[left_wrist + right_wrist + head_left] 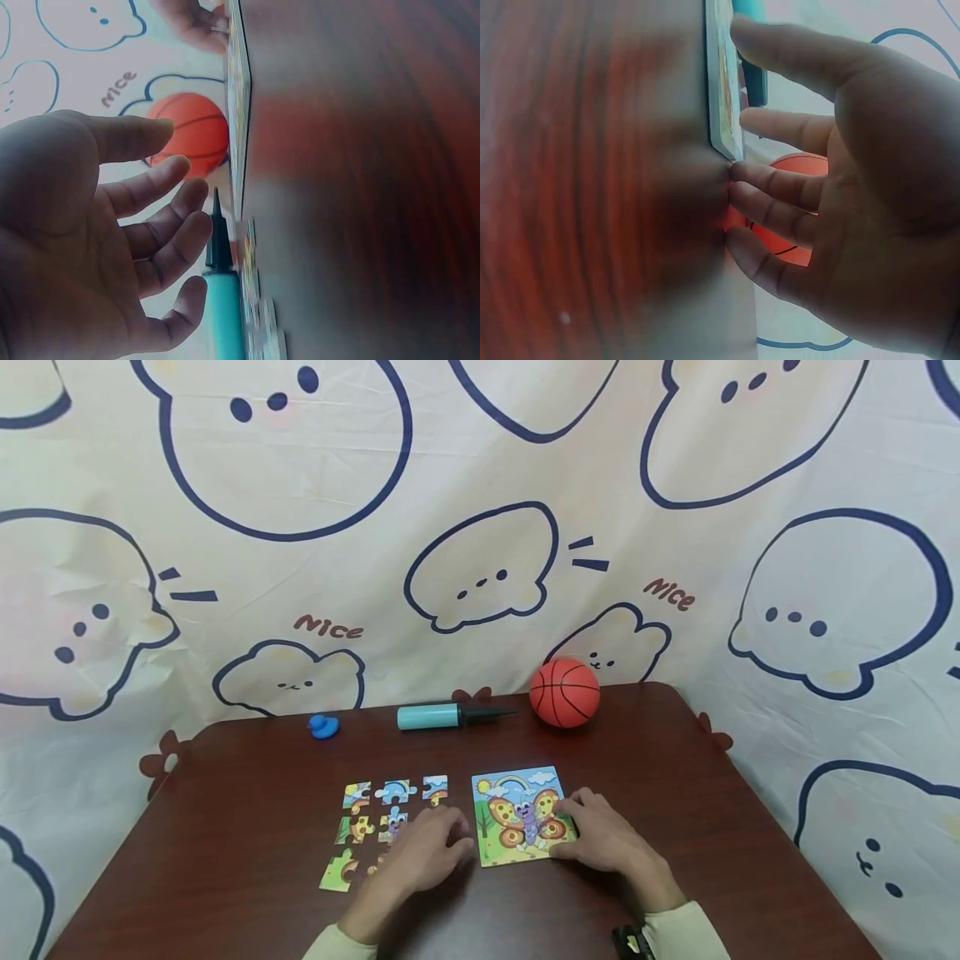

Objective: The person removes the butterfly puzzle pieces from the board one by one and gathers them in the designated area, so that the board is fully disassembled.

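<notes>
A square butterfly picture board (pixel 491 852) lies flat on the brown table, with its rim seen edge-on in the right wrist view. My right hand (pixel 602 837) is at the board's right side, thumb over the near corner and fingertips at the edge, fingers loosely bent. Left of the board, several separate jigsaw pieces (pixel 337 870) with parts of the same picture lie in spaced rows. My left hand (pixel 429 850) hovers low between them and the board, partly covering the nearer pieces. Its fingers (pixel 154 187) are relaxed and hold nothing.
Along the table's far edge sit a blue toy duck (pixel 323 727), a teal hand pump (pixel 429 717) with a black nozzle, and a small red basketball (pixel 565 692). A cartoon-printed cloth (pixel 480 468) hangs right behind the brown table (pixel 225 827).
</notes>
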Available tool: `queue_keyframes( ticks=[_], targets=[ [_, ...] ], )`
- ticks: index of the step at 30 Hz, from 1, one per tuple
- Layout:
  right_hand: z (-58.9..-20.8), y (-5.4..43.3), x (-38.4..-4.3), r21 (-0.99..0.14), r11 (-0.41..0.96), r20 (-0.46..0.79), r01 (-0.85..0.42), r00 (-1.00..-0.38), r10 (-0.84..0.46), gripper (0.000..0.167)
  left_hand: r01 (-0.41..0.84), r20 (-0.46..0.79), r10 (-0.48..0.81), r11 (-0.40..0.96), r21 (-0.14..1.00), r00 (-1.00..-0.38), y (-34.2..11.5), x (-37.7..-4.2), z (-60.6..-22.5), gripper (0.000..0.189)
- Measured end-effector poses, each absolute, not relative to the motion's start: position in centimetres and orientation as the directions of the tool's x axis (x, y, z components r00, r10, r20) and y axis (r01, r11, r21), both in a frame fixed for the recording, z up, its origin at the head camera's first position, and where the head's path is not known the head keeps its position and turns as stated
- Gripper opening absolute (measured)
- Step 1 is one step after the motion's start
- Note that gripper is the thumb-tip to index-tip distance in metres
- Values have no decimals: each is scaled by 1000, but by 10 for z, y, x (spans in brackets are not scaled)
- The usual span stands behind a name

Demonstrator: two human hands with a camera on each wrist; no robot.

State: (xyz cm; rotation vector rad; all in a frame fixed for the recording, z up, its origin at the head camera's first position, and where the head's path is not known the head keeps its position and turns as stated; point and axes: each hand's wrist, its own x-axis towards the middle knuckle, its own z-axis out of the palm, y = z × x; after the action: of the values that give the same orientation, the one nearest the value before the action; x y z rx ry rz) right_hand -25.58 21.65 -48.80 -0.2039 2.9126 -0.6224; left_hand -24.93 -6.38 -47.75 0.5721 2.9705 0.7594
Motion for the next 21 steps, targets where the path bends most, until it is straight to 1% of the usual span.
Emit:
queue_keyframes(
  ticks=[4, 6, 8, 14, 21],
  targets=[
    [-487, 219, -255, -413, 906, -135, -89, -978, -158, 84, 371, 76, 381, 806, 461, -921, -50, -250, -477, 8],
    [-487, 221, -254, -400, 912, -127, -94, -979, -157, 91, 390, 81, 398, 803, 451, -914, -44, -251, -477, 8],
    [-487, 223, -254, -383, 919, -122, -96, -981, -153, 94, 408, 81, 418, 797, 444, -905, -36, -252, -477, 9],
    [-489, 226, -255, -362, 926, -143, -106, -975, -168, 90, 451, 69, 470, 782, 430, -880, -15, -254, -477, 9],
    [-490, 228, -255, -364, 926, -135, -103, -977, -162, 83, 452, 39, 477, 799, 396, -878, 4, -261, -481, 12]
  ],
)
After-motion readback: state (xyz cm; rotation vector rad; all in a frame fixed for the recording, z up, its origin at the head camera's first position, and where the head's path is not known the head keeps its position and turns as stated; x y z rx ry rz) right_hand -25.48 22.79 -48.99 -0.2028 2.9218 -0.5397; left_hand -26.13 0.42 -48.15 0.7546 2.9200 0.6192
